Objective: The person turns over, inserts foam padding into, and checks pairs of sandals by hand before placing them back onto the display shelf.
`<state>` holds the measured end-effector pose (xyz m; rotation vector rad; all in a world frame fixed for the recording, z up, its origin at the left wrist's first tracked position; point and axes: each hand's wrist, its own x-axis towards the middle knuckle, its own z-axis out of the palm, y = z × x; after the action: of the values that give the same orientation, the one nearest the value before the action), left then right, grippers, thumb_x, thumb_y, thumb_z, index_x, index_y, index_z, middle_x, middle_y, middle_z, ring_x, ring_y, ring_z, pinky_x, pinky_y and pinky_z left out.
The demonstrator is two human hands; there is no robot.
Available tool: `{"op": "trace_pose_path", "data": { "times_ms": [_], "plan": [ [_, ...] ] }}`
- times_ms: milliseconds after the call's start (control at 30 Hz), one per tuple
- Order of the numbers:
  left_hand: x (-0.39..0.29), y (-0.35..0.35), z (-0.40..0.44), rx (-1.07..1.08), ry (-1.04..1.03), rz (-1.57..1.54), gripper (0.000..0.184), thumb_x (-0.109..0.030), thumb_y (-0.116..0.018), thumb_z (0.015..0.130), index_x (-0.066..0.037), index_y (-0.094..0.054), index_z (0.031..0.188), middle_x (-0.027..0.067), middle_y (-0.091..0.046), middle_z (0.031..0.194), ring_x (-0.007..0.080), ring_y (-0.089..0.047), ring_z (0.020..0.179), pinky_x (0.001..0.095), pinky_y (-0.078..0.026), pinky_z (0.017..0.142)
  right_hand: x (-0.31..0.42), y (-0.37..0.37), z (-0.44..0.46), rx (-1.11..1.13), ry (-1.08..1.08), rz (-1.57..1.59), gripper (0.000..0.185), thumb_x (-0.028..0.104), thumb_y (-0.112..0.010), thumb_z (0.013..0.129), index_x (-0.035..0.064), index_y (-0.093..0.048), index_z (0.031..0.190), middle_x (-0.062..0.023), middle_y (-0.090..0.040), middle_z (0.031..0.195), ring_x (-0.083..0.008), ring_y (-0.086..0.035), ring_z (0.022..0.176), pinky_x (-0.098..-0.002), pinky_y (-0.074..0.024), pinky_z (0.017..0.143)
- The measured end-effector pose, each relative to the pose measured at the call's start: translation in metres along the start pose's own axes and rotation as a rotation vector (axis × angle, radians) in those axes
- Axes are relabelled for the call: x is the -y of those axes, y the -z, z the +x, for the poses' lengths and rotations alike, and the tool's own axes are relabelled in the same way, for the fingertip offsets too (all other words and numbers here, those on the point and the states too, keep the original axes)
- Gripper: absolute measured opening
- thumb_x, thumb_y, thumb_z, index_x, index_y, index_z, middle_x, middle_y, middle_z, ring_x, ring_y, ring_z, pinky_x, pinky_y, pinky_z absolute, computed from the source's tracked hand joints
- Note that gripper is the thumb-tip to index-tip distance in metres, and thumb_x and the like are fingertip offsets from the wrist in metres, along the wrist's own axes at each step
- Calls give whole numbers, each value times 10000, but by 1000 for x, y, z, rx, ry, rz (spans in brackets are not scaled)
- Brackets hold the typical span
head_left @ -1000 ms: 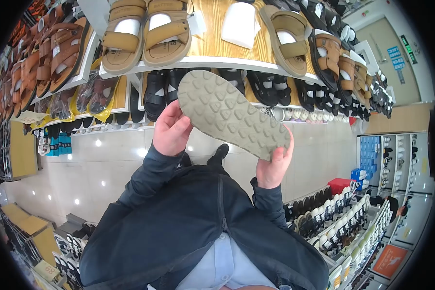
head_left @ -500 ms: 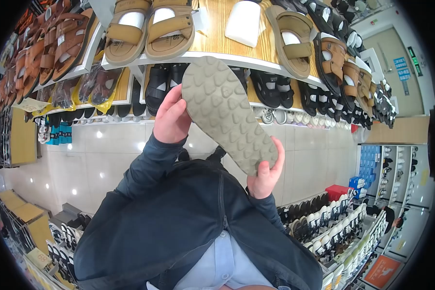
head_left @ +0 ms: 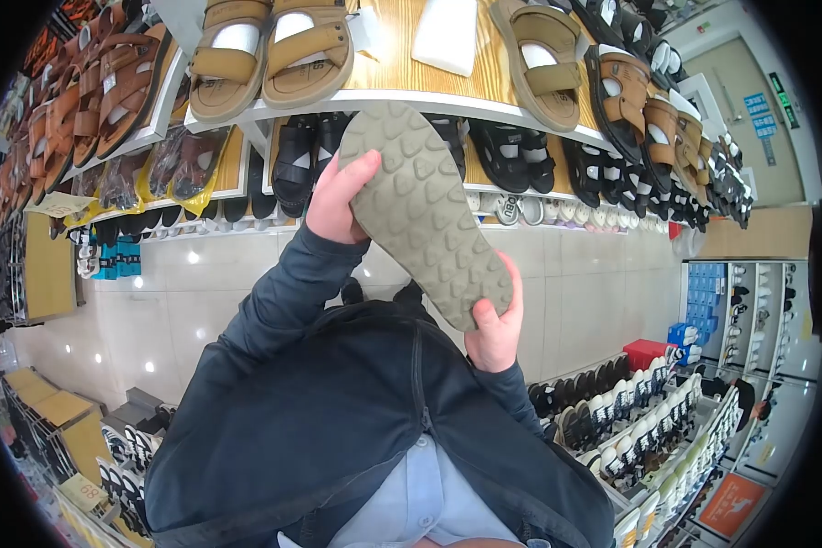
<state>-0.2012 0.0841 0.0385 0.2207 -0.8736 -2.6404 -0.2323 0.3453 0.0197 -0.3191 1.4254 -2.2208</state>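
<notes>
A sandal [head_left: 420, 210] is held up in front of me with its grey-green, scale-patterned sole facing me. Its upper side is hidden from view. My left hand [head_left: 340, 196] grips the broad end at its left edge, the thumb lying across the sole. Around the narrower lower end, my right hand [head_left: 498, 329] is closed, its thumb pressed on the sole and fingers behind the right edge. Beyond the sandal, on the wooden shelf [head_left: 388, 82], are a pair of tan sandals [head_left: 306, 55], a white shoe insert [head_left: 445, 36] and a single olive-tan sandal [head_left: 543, 68].
Black sandals [head_left: 511, 155] line the lower shelf. Brown sandals [head_left: 128, 91] fill the left side, and more stand at the right. Behind me are racks of white and black shoes [head_left: 626, 402]. A red box [head_left: 647, 352] and another person [head_left: 744, 399] are at the right.
My left thumb has moved from the sandal's edge onto its sole. The sandal has shifted slightly left and down at its lower end, with both hands still holding it.
</notes>
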Motion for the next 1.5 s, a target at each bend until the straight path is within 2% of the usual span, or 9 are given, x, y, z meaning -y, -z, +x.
{"op": "trace_pose_path", "data": {
  "times_ms": [233,433,533,567,667,767,833,900,1500],
  "plan": [
    [4,9,5,101,34,-211,788,-591,-406,1061,-3,-322,1578,207,-459,1550,366,-491,1402,506,-446,1129,3,3,0,60,-64,144,988,319,-915,795,-22,-362,1538,-155,-476,1512,-276,-493,1390,-422,-413,1154],
    [4,-7,13,313,-193,53,1282,-868,-605,773,-114,-65,1659,249,-305,1630,461,-371,1467,587,-411,1149,4,6,-1,79,-146,289,1017,323,-910,797,-18,-323,1553,-166,-481,1512,-300,-506,1385,-458,-423,1155],
    [3,-6,16,367,-201,65,1402,-834,-745,677,-151,-14,1660,276,-315,1609,486,-378,1453,604,-422,1135,8,5,-1,102,-180,347,1046,327,-918,785,-14,-305,1561,-169,-476,1514,-305,-502,1390,-460,-422,1157],
    [2,-5,16,369,-196,76,1408,-815,-769,670,-154,-15,1659,277,-328,1598,482,-386,1448,603,-429,1130,9,5,0,109,-191,366,1057,328,-921,780,-13,-299,1563,-169,-475,1515,-307,-501,1392,-461,-422,1157],
    [2,-2,17,371,-193,81,1409,-766,-821,663,-160,-26,1656,278,-361,1569,473,-410,1433,601,-449,1113,2,16,2,200,-188,253,1090,373,-909,786,-9,-256,1571,-193,-471,1501,-348,-580,1307,-460,-611,925],
    [9,9,21,377,-199,26,1364,-741,-827,684,-155,-61,1649,274,-383,1550,467,-427,1420,604,-458,1103,17,-6,-2,166,-208,223,1095,341,-927,766,-14,-259,1558,-200,-496,1453,-358,-630,1226,-454,-665,757],
    [16,15,25,387,-208,-26,1330,-736,-819,702,-144,-86,1642,275,-391,1542,465,-432,1415,605,-458,1102,20,-4,-5,168,-239,180,1084,306,-939,757,-26,-287,1558,-190,-487,1481,-323,-567,1311,-438,-516,1010],
    [24,20,29,419,-228,-81,1289,-733,-799,729,-133,-107,1636,275,-391,1542,471,-432,1413,609,-451,1105,19,0,-6,157,-202,89,1070,289,-947,750,-37,-316,1550,-180,-487,1489,-298,-535,1351,-424,-440,1134],
    [41,21,25,378,-187,-196,1164,-773,-689,802,-118,-187,1622,259,-364,1582,487,-362,1458,617,-386,1152,13,0,-18,99,177,-439,952,251,-935,745,-33,-434,1503,-172,-569,1402,-248,-576,1272,-391,-463,1075]
  ]
}}
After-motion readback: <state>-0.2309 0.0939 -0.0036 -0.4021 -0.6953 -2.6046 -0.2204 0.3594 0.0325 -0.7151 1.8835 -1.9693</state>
